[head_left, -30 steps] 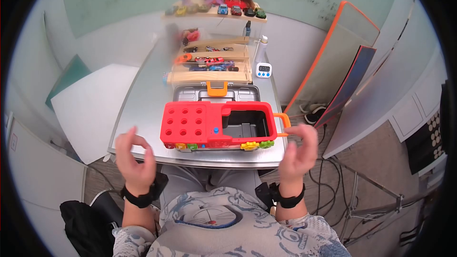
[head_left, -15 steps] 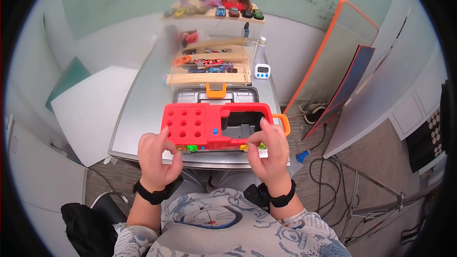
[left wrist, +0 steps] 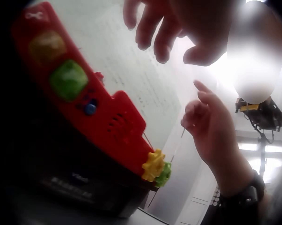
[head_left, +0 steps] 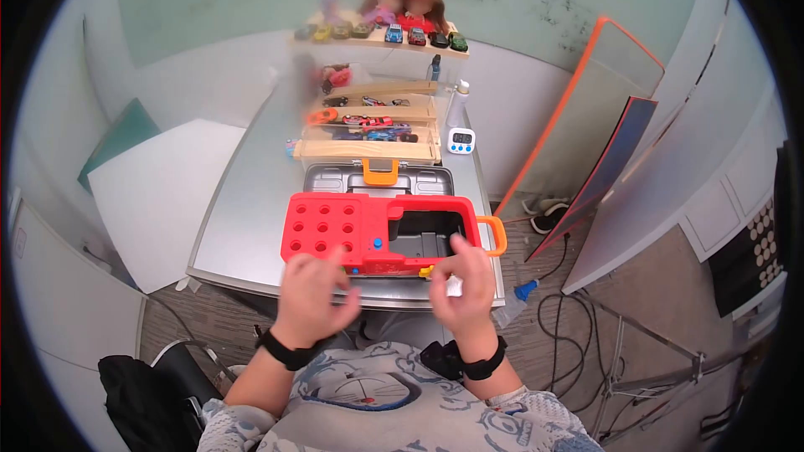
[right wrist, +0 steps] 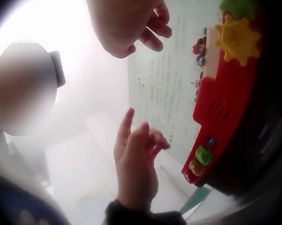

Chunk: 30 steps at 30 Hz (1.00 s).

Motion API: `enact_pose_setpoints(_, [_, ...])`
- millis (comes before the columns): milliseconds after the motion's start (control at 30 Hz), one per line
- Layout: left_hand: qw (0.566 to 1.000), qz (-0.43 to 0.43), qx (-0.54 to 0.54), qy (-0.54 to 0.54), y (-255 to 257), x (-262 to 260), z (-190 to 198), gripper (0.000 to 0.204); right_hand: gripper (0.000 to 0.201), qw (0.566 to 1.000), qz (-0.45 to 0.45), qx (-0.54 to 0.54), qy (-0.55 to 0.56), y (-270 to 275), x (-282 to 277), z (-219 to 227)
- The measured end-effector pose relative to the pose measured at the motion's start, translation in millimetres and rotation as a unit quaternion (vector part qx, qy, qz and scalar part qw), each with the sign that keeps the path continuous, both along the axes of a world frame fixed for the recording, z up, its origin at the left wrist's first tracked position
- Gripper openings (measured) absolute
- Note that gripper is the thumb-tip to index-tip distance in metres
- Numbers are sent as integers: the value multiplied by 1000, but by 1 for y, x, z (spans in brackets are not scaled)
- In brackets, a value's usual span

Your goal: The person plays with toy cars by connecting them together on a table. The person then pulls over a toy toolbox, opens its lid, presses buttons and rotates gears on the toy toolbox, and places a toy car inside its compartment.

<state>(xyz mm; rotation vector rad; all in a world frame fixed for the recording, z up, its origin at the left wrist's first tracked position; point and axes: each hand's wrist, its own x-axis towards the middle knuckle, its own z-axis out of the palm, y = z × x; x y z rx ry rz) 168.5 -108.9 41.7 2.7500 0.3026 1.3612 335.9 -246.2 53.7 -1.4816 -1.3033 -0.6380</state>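
Observation:
A red toy toolbox [head_left: 374, 244] with a grid of round holes on its left and an open dark compartment [head_left: 431, 234] on its right sits at the near edge of the table. My left hand [head_left: 316, 295] hovers just in front of it with loosely bent fingers, holding nothing. Close by, my right hand [head_left: 466, 289] is also without a thing, index finger raised. In the left wrist view the box's front shows a green button [left wrist: 69, 80], a small blue knob [left wrist: 90, 108] and a yellow gear [left wrist: 153, 165]. An orange handle [head_left: 492, 236] sticks out on the right side.
Behind the toolbox a grey lid with an orange latch [head_left: 380, 172] lies near a wooden ramp rack [head_left: 368, 149] with toy cars. A white timer [head_left: 461, 141] and a white bottle [head_left: 458, 104] stand to its right. Dolls sit on the top shelf.
Both hands have come inward, the left one to the right and the right one to the left, in front of the toolbox. The toolbox stays in its place on the table.

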Motion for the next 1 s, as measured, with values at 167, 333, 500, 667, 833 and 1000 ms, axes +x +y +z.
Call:
enact_pose_setpoints(167, [990, -90, -27, -106, 0, 13, 24, 56, 52, 990, 104, 67, -60, 3, -6, 24])
enact_pose_setpoints(333, [994, 46, -57, -87, 22, -17, -4, 57, 46, 994, -55, 66, 70, -18, 26, -7])
enact_pose_setpoints(500, [952, 75, -192, -228, 40, -31, 17, 53, 40, 955, -54, 193, 218, -30, 40, 15])
enact_pose_setpoints(667, [989, -18, -121, -81, 7, 0, 3, 45, 42, 989, -5, 76, 123, -6, 11, 4])
enact_pose_setpoints(833, [985, -133, -33, -104, -9, 29, 43, 52, 44, 995, 68, 54, 56, 2, -6, 31])
enact_pose_setpoints(1000, [980, -52, -162, -108, 5, 14, 23, 51, 42, 991, 35, 58, 114, -4, 9, 20])
